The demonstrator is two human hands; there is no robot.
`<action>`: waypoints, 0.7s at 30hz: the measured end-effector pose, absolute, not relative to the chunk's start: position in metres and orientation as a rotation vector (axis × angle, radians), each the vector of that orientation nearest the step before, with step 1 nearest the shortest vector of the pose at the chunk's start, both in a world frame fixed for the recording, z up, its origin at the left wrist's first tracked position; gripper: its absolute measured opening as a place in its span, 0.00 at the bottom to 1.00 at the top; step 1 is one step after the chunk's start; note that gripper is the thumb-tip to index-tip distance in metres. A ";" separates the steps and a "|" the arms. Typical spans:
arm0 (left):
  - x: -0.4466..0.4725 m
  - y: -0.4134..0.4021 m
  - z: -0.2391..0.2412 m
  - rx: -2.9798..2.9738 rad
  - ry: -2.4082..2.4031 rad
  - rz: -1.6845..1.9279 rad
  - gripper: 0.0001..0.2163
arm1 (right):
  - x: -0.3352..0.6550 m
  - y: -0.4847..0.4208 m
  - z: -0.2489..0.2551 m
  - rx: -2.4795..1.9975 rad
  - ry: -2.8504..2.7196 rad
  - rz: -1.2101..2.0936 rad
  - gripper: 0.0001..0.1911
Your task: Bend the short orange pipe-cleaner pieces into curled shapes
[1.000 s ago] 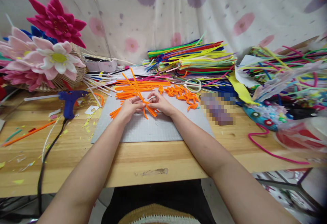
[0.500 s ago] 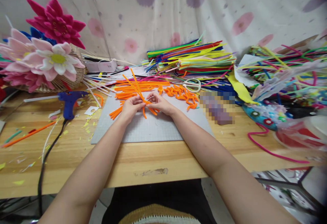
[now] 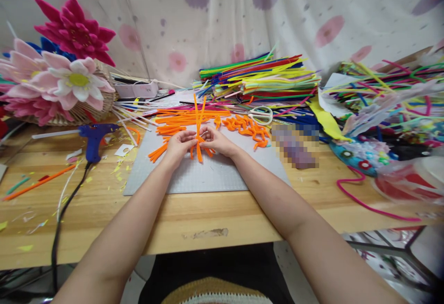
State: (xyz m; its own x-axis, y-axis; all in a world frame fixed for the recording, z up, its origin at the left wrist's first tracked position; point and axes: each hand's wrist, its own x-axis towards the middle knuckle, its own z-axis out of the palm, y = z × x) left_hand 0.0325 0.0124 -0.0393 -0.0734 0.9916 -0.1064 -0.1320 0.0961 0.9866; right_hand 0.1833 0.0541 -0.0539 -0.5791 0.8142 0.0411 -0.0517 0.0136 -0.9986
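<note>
Between my hands is a small bundle of orange pipe cleaners [image 3: 199, 124], its long ends standing upright and shorter ends splayed out below. My left hand [image 3: 183, 144] pinches it from the left, and my right hand [image 3: 215, 140] grips it from the right, fingertips almost meeting. The spot where the stems cross is partly hidden by my fingers. Beneath lies a grey cutting mat [image 3: 208, 179]. Behind my left hand are straight orange pipe cleaners [image 3: 173, 120] in a pile. Wavy bent orange pieces [image 3: 246, 128] lie to the right of my right hand.
A blue glue gun [image 3: 93, 140] with a black cord lies at left, near a basket of fuzzy flowers [image 3: 78, 80]. Scissors with pale handles [image 3: 262, 115] rest behind the mat. Multicoloured pipe cleaners [image 3: 256, 80] are stacked at the back. A pink strand [image 3: 367, 204] curls at right.
The orange bundle has turned in my fingers: its long ends leaned left and now point nearly straight up, and the lower ends have shifted. Both hands stay in almost the same place.
</note>
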 end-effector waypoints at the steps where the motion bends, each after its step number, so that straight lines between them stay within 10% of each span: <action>1: 0.032 0.012 -0.040 1.003 1.209 1.244 0.21 | 0.183 0.054 -0.054 -0.789 -1.621 1.648 0.19; 21: 0.038 0.010 -0.037 1.052 1.215 1.177 0.20 | 0.174 0.047 -0.053 -0.870 -1.725 1.395 0.13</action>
